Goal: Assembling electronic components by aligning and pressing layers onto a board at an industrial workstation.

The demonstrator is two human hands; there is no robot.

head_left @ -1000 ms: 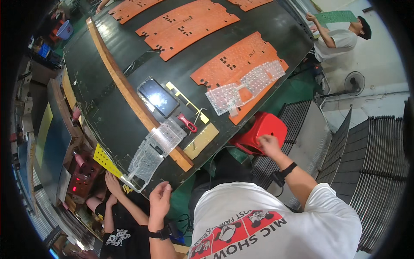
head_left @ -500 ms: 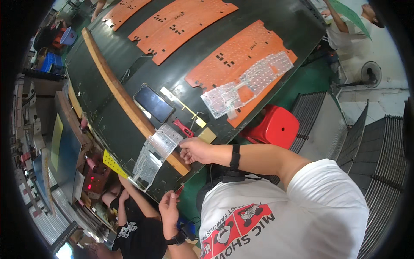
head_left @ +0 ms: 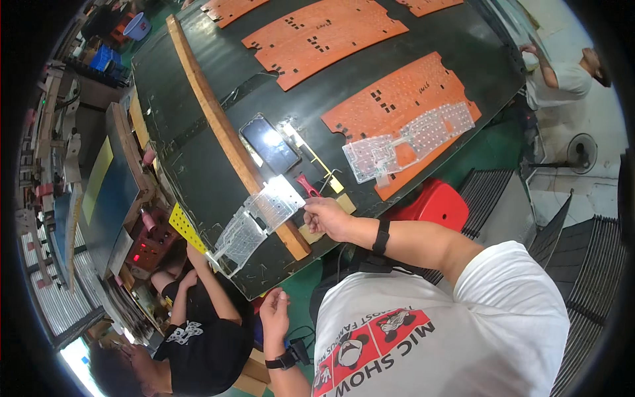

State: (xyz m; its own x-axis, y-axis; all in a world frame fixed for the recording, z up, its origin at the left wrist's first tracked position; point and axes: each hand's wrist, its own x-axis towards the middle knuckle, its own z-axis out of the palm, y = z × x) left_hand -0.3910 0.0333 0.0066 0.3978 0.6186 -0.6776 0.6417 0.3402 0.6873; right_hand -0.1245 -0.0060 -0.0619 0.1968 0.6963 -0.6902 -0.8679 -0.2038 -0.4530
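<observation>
A clear keyboard membrane sheet lies across the near end of a long wooden bar, by the table's near left corner. My right hand is at the sheet's right edge, fingertips pinched together there. Just beyond those fingers lies a red-handled tool. Off the table's near edge, my left hand is raised, its fingers bent and thumb against them; whatever they hold is too small to name. Another clear membrane sheet rests on an orange perforated board.
A phone and a yellow-ended strip lie beyond the tool. More orange boards are farther back on the dark table. A red stool stands at right. A person in black sits at lower left, beside a yellow perforated plate.
My view has shifted, so the table's contents appear farther right and slightly higher. The sheet's right part looks flatter. My right hand has stayed at its edge, my left hand off the table.
</observation>
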